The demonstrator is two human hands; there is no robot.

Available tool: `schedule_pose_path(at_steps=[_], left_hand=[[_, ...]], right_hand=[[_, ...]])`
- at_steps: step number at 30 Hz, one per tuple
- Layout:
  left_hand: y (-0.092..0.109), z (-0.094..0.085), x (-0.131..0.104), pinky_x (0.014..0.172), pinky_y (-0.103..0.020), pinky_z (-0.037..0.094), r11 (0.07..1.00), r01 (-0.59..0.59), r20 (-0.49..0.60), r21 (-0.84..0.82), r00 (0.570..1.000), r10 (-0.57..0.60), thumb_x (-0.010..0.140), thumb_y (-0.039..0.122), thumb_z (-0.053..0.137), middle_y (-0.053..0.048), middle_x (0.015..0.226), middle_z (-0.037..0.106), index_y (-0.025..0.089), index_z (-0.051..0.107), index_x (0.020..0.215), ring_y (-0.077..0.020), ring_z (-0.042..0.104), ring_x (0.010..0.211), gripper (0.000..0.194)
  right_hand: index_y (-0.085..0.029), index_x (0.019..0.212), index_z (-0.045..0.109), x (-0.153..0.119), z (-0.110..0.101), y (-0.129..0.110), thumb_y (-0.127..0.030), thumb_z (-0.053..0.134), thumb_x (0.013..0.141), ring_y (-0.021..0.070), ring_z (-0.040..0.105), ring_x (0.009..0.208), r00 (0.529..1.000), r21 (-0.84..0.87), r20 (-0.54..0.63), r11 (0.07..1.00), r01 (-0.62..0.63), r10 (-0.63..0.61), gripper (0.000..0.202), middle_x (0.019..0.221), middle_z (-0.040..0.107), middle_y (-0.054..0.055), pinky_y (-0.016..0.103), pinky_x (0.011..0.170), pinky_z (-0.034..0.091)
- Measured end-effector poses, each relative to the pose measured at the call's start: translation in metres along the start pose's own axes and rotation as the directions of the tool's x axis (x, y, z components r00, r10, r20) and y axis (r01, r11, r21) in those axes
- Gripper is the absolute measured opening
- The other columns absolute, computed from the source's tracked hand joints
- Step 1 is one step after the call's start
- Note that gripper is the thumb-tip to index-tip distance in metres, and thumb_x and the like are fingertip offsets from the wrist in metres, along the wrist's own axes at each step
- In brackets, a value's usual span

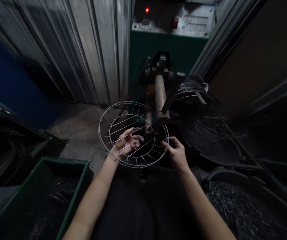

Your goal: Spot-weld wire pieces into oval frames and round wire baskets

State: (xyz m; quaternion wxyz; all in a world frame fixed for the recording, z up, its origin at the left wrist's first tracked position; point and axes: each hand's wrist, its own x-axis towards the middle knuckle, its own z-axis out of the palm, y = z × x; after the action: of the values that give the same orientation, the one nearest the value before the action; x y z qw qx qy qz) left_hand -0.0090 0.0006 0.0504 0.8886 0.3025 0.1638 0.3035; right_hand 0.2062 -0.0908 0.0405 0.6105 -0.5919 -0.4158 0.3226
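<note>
A round wire basket (133,165) with a double-ring rim and thin spokes is held tilted in front of the machine's electrode arm (159,95). My left hand (128,141) reaches beneath it, palm turned up and fingers curled among the bottom wires; several wires cross in front of the palm. At the right rim, my right hand (177,151) has thumb and fingers bent around the edge wires. Its fingertips show partly inside the basket. The lower electrode is close to the basket's inner ring, but contact cannot be made out.
A green machine body (163,45) carries a control panel (195,20) with a lit red lamp. Wire coils (190,87) hang at right. A tub of small metal pieces (245,206) stands lower right, a green crate (66,161) lower left. Corrugated metal wall (88,50) stands behind.
</note>
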Motion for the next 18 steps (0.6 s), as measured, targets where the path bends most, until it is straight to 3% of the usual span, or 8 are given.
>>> schedule_pose_path(at_steps=[3, 8, 18], left_hand=[[0.001, 0.005, 0.000, 0.037, -0.014, 0.037, 0.997, 0.027, 0.039, -0.070, 0.999, -0.025, 0.088, 0.030, 0.048, -0.013, 0.082, 0.068, 0.011, 0.055, 0.111, -0.0064, 0.052, 0.041, 0.031], [-0.012, 0.010, -0.006, 0.033, -0.013, 0.028, 0.998, -0.027, 0.032, -0.058, 0.999, 0.028, 0.086, 0.027, 0.051, -0.005, 0.075, 0.064, 0.018, 0.052, 0.117, -0.0036, 0.044, 0.034, 0.032], [-0.021, 0.015, -0.003, 0.034, -0.013, 0.029, 0.982, -0.172, -0.062, -0.084, 0.984, 0.167, 0.085, 0.027, 0.049, -0.003, 0.075, 0.063, 0.020, 0.047, 0.113, -0.0040, 0.044, 0.035, 0.029]], right_hand=[[-0.020, 0.073, 0.064, 0.001, 0.004, -0.002, -0.044, 0.076, 0.063, 0.0149, 0.055, 0.069, 1.000, -0.016, -0.004, 1.000, 0.006, -0.006, 0.029, 0.072, 0.062, -0.001, 0.029, 0.068, 0.045], [-0.020, 0.075, 0.065, 0.011, 0.004, -0.002, -0.044, 0.074, 0.065, 0.0151, 0.056, 0.070, 1.000, -0.021, 0.016, 1.000, 0.016, -0.016, 0.027, 0.074, 0.064, 0.000, 0.029, 0.069, 0.044], [-0.020, 0.073, 0.064, 0.041, 0.013, -0.002, -0.045, 0.075, 0.063, 0.0136, 0.054, 0.066, 0.995, 0.027, 0.095, 0.999, 0.029, -0.031, 0.030, 0.069, 0.062, -0.002, 0.028, 0.066, 0.044]])
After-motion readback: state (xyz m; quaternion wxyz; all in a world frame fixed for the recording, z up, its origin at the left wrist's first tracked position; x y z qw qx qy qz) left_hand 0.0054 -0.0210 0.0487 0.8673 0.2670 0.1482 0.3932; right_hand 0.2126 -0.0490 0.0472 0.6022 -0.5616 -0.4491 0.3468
